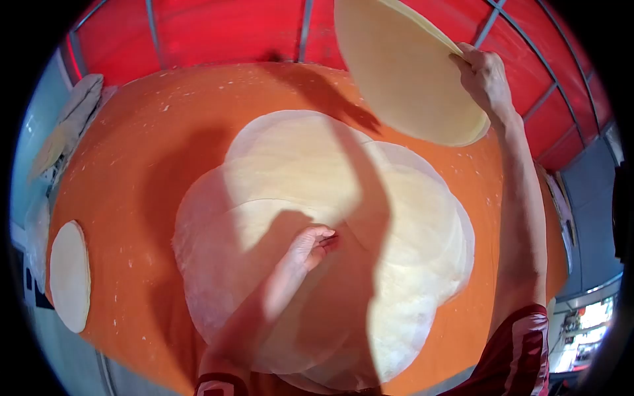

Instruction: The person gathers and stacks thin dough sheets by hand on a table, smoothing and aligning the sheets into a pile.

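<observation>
Nearest, the bare left hand (312, 247) is hovering above a broad cluster of thin, round, pale-cream dough-like sheets (350, 270), its fingers curling loosely inward; whether they are touching the top sheet, I cannot tell. The sheets are overlapping on a flour-specked orange tabletop (119, 165). Farther out, the bare right hand (484, 78) is pinching the rim of a large, round, pale-yellow sheet (409, 72), raised at the far right. It is hanging with little sagging, so it is probably feeling light and pliant but tear-prone; a broad grip along the rim is looking safest. Beyond, red panels (224, 30) are standing.
</observation>
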`<state>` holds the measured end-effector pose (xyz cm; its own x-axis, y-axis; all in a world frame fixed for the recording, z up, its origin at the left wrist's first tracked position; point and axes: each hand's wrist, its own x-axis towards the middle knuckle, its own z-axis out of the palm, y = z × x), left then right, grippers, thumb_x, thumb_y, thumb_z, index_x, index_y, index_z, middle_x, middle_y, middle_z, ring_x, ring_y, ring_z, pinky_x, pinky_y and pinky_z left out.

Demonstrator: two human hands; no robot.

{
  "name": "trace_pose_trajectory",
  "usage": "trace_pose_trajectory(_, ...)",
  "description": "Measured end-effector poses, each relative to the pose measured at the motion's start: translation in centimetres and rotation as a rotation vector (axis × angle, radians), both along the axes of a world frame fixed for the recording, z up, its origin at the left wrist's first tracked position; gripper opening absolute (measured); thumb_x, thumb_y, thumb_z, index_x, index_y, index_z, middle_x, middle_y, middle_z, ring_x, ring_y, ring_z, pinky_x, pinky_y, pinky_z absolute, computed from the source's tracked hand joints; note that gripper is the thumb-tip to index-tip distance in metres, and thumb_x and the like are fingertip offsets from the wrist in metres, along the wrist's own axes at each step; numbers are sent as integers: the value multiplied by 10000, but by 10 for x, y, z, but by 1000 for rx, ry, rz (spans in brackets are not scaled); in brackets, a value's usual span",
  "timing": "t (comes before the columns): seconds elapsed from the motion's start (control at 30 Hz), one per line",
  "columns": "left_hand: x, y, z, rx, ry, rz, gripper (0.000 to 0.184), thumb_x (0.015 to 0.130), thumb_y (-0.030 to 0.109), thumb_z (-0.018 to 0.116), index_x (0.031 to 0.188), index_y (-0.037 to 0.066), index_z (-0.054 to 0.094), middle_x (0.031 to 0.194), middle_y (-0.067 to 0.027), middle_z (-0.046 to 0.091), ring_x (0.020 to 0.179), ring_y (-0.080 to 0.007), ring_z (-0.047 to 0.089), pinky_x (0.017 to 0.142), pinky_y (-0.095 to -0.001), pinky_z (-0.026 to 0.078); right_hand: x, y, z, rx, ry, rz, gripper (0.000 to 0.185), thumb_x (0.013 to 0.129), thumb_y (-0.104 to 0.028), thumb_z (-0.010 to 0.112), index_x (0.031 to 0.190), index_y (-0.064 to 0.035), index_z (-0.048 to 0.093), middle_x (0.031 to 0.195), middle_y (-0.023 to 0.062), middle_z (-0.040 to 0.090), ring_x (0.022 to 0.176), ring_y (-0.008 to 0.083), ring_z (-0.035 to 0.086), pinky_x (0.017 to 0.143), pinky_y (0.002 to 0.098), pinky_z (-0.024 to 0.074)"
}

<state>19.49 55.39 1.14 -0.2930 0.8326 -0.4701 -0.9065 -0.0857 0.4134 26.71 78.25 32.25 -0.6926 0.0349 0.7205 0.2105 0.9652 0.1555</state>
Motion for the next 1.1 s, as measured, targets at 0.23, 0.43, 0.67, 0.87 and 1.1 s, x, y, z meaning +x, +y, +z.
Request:
trace_pose_trajectory(0.23, 12, 42, 10, -170, 87, -132, 228, 660, -31, 499, 883, -74, 481, 936, -213, 502, 969, -333, 461, 897, -434, 367, 79, -20, -139, 71, -303, -147, 258, 645, -57, 455, 896, -60, 516, 694, 80, 545, 653, 218, 549, 542, 331, 449)
trace_pose_trajectory(0.43, 18, 45, 4, -71, 198, -280, 471, 625, -80, 432, 1092, -67, 373, 1088, -193, 442, 1023, -333, 429, 925, -416, 336, 127, -52, -286, -193, -412, -211, 320, 628, -121, 491, 918, 12, 491, 727, 126, 551, 592, 230, 556, 494, 333, 445)
trace_pose_trajectory(0.67, 33, 54, 15, 279, 192, -255, 565, 593, -76, 448, 1144, -21, 333, 1120, -191, 439, 1065, -312, 416, 925, -421, 330, 112, -97, -308, -235, -200, -244, 381, 698, -199, 541, 962, 70, 481, 876, 198, 560, 768, 270, 575, 577, 347, 477)
trace_pose_trajectory(0.87, 27, 45, 19, 363, 339, -249, 519, 657, -40, 506, 1148, 1, 342, 1076, -172, 479, 971, -295, 497, 857, -389, 393, 107, -71, -266, -562, -379, -301, 328, 676, -159, 574, 981, -42, 536, 726, 165, 579, 635, 284, 575, 560, 359, 475)
trace_pose_trajectory(1.1, -55, -152, -24, -476, 1552, 562, 327, 677, -8, 528, 1001, 32, 509, 914, -64, 538, 839, -160, 510, 722, -275, 435, 80, -64, -98, -61, -292, -201, 100, 724, -53, 489, 632, -23, 517, 537, 191, 501, 493, 319, 529, 451, 384, 410)
